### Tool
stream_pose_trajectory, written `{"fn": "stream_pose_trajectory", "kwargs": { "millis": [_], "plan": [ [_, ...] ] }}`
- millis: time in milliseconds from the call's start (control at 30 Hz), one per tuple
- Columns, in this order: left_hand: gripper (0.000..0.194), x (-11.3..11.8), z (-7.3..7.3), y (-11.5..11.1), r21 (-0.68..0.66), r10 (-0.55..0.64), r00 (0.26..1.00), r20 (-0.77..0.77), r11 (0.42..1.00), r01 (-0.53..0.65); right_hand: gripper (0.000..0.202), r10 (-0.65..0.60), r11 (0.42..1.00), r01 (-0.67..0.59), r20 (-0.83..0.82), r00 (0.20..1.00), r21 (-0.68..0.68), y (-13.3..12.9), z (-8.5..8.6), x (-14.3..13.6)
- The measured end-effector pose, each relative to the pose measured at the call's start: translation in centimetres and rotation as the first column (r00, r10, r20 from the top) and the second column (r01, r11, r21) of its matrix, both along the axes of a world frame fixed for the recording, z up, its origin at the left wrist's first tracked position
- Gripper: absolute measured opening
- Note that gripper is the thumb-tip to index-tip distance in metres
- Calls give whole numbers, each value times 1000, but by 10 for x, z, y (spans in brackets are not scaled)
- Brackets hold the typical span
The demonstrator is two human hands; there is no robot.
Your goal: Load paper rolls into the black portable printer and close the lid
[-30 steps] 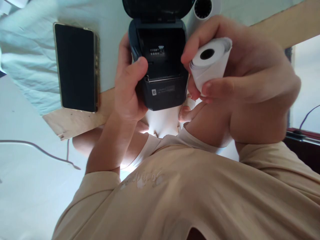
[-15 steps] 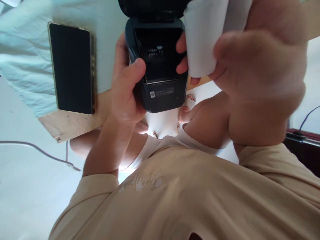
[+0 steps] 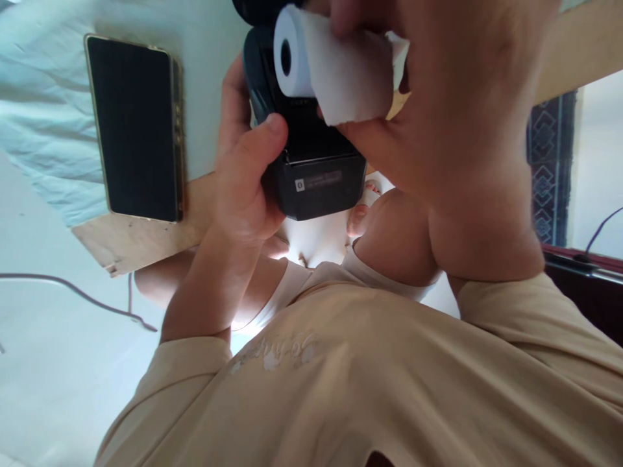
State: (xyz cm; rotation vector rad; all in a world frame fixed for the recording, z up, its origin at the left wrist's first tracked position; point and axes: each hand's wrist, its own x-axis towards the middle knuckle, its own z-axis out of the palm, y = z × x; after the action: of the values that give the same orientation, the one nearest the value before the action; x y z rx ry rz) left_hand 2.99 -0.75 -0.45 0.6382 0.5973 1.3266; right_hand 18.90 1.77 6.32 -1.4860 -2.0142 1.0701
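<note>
A small dark receipt printer (image 3: pixel 321 188) is gripped along its left side by my left hand (image 3: pixel 248 168), the thumb resting on its edge. Its lid (image 3: pixel 257 10) is swung up at the top of the view. My right hand (image 3: pixel 413 117) holds a white paper roll (image 3: pixel 292 58) over the printer's paper bay (image 3: pixel 324 133). The roll lies sideways, its core hole facing left, and a loose flap of paper (image 3: pixel 348 78) hangs from it. Whether the roll touches the bay I cannot tell. The fingertips of my right hand are partly hidden behind the paper.
A dark-screened tablet or large phone (image 3: pixel 134 130) in a clear case lies on the pale green cloth (image 3: pixel 43 110) at left. The wooden table edge (image 3: pixel 141 243) shows below. A grey cable (image 3: pixel 73 285) runs at lower left, and a patterned dark mat (image 3: pixel 549 168) shows at right.
My right hand has moved left with the paper roll and turned it from upright to sideways, bringing it over the printer bay. My left hand and the printer have hardly moved.
</note>
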Motion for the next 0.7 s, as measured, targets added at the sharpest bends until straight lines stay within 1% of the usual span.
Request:
{"fn": "stream_pose_trajectory", "kwargs": {
  "millis": [33, 67, 100, 133, 167, 233, 333, 400, 433, 467, 567, 600, 633, 700],
  "plan": [
    [26, 0, 0, 0, -7, -3, 1000, 2, 1000, 3, 42, -3, 985, -36, 223, 975, 171, 1, 2, 0],
    [26, -1, 0, 1, -8, -6, 1000, -2, 1000, 6, 43, -21, 952, -104, 398, 917, 289, 2, 2, 0],
    [26, -1, 0, 1, 0, -11, 1000, -10, 1000, 11, 43, -22, 923, -173, 499, 866, 343, 4, 1, 1],
    [26, -2, -1, 2, 4, -13, 1000, -17, 1000, 13, 42, 11, 911, -222, 520, 854, 347, 7, -1, 3],
    [25, -3, -1, 2, 1, -16, 999, -29, 1000, 16, 41, 57, 901, -261, 502, 863, 345, 10, -5, 4],
    [25, -4, -1, 3, -18, -25, 998, -62, 1000, 24, 41, 116, 869, -304, 436, 892, 391, 15, -14, 8],
    [25, -4, 0, 3, -40, -3, 997, -82, 999, 0, 32, 136, 772, -321, 351, 926, 548, 20, -27, 13],
    [24, -3, 1, 3, -31, 19, 999, -43, 999, -21, 28, 133, 716, -315, 322, 938, 623, 21, -33, 14],
    [22, -2, 1, 2, -31, 27, 999, -21, 999, -28, 28, 149, 717, -313, 302, 942, 623, 21, -34, 13],
    [22, -2, 1, 2, -28, 33, 999, 2, 999, -33, 30, 165, 742, -298, 267, 950, 600, 20, -36, 12],
    [25, -3, -2, 2, 2, 15, 999, 35, 1000, -15, 38, 230, 869, -244, 85, 969, 430, 18, -38, 6],
    [26, -4, -3, 2, 19, 5, 999, 33, 1000, -6, 43, 237, 900, -226, 17, 971, 372, 17, -38, 4],
    [28, -6, -4, 2, 33, -5, 1000, 29, 999, 4, 47, 237, 923, -212, -41, 971, 321, 16, -39, 3],
    [33, -8, -5, 4, 38, -11, 1000, 19, 999, 11, 53, 244, 945, -207, -124, 962, 253, 13, -40, 0]
  ]
}}
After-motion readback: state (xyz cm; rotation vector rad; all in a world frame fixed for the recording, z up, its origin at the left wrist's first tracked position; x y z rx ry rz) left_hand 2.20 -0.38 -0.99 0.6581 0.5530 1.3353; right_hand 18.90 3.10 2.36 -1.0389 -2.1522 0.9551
